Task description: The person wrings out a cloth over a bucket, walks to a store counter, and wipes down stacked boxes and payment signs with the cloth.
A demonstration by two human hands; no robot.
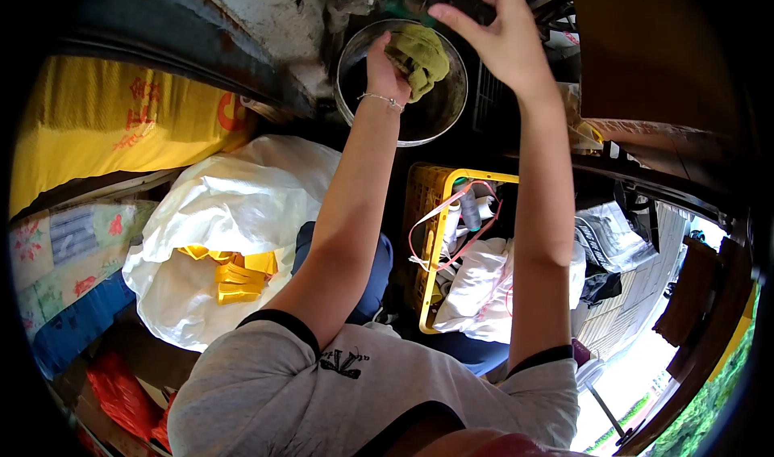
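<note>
My left hand [389, 74] holds a crumpled olive-green cloth [422, 56], its fingers wrapped into the fabric and a thin bracelet at the wrist. Under the hand and cloth is a round metal basin [460, 102] with a dark inside. Up and to the right of the basin, my right hand [506, 41] is raised with thumb and fingers apart and nothing in it. Its fingertips reach the top edge of the view. What lies in the bottom of the basin is too dark to make out.
A yellow plastic basket [426, 251] holds thread spools [468, 207] and a white bag [481, 283]. To the left, a white plastic bag [242, 171] contains yellow strips [240, 282]. A yellow printed sack [121, 126] lies beyond it. Cardboard [653, 45] stands upper right.
</note>
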